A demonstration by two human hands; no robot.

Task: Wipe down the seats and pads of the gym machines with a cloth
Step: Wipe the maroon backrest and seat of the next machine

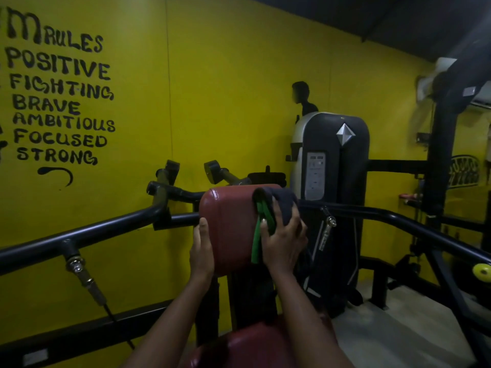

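Observation:
A red padded back rest [229, 224] stands upright in the middle of the view. My left hand [202, 251] holds its left edge, thumb on the front and fingers hidden behind. My right hand [283, 240] presses a dark cloth with a green edge [273, 205] against the pad's upper right corner, fingers curled over the cloth. The red seat [255, 343] lies low between my forearms, mostly hidden.
Black machine arms [87, 232] reach out left and right of the pad. A black and grey weight stack cover [334, 166] stands just behind on the right. The yellow wall [212, 102] is close on the left. Grey floor [398, 328] shows at the lower right.

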